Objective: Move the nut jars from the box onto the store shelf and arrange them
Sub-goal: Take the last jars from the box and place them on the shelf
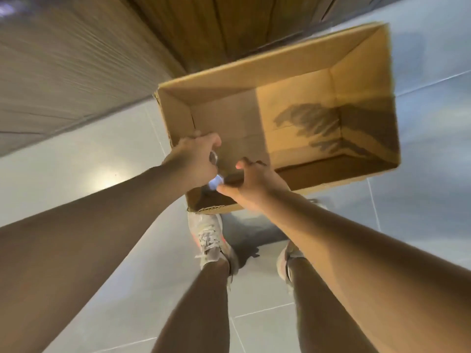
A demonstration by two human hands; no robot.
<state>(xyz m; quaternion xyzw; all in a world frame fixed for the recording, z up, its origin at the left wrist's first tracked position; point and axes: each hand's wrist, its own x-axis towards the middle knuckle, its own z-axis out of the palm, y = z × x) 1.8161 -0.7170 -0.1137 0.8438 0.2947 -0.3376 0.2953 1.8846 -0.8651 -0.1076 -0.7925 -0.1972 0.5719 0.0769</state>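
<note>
An open cardboard box (300, 72) stands on the tiled floor in front of my feet, and its visible inside looks bare. My left hand (196, 159) reaches into the near left corner, fingers closed around a shiny, partly hidden nut jar (213, 156). Just below that hand a pale round lid (215, 186) shows, blurred. My right hand (254, 186) hovers over the box's near wall with fingers apart. Its thumb tip touches the lid. The jar bodies are hidden by my hands.
A wooden shelf unit (224, 26) rises just behind the box. A ribbed beige panel (63, 72) runs along the left. Grey floor tiles (433, 149) surround the box. My two shoes (211, 240) stand right at its near edge.
</note>
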